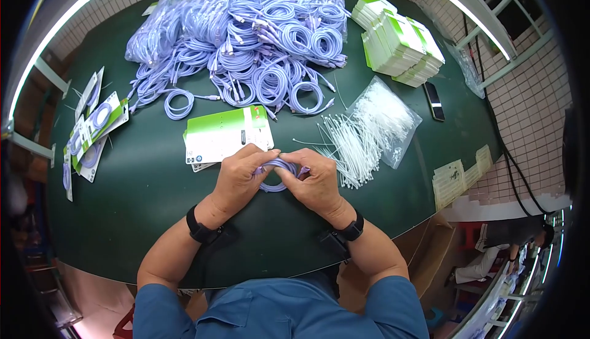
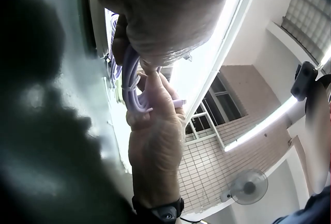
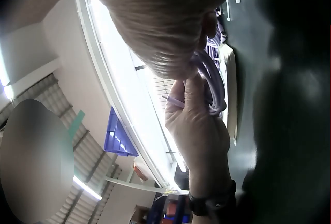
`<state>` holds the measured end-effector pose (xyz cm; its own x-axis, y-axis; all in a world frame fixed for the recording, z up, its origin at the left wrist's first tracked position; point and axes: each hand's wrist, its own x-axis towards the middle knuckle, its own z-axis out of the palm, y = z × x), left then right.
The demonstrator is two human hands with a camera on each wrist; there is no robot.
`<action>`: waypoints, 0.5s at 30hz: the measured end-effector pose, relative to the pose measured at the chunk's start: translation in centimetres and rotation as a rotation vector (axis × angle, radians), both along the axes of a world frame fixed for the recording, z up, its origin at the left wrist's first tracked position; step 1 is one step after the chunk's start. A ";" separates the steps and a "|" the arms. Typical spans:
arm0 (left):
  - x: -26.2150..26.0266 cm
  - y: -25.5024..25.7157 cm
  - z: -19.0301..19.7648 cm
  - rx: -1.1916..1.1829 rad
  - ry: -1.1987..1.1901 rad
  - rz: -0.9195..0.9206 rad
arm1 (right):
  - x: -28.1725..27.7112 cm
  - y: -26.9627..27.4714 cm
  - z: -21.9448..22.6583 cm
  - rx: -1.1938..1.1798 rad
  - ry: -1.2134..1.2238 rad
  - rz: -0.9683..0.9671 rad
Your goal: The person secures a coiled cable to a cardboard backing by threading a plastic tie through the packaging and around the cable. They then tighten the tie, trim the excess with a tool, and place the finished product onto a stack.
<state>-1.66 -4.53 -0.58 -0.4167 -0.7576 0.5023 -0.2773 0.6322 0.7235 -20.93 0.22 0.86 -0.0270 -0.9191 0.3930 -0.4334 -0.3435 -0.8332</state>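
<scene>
Both hands meet over the table at a coiled lilac cable (image 1: 272, 188), held up between their fingertips. The left hand (image 1: 238, 176) pinches the coil's left side, and the right hand (image 1: 318, 183) grips the right side, thumb laid along the loops. One cable end (image 2: 178, 103) sticks out past the right hand in the left wrist view, where a thin pale band (image 2: 135, 83) crosses the strands. Just beyond the hands lies a small stack of green and white cards (image 1: 224, 133). White cable ties (image 1: 353, 154) spread loose to the right, partly in a clear bag (image 1: 393, 124).
A big heap of coiled lilac cables (image 1: 270, 50), some bagged, covers the back of the green table (image 1: 123, 216). Carded cables (image 1: 98, 118) lie at left. Card stacks (image 1: 399, 41) and a phone (image 1: 434, 101) sit at right. Another person (image 1: 510, 234) is in the background.
</scene>
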 end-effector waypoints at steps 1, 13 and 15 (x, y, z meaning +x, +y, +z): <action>0.0 -0.1 -0.1 -0.013 0.004 -0.008 | -0.1 -0.1 0.0 -0.008 0.002 -0.008; 0.0 0.1 1.4 0.100 0.020 -0.067 | -1.3 -0.4 -0.2 0.278 -0.310 0.171; 0.0 0.2 1.4 0.127 0.003 -0.068 | -1.5 -0.7 -0.6 0.385 -0.454 0.224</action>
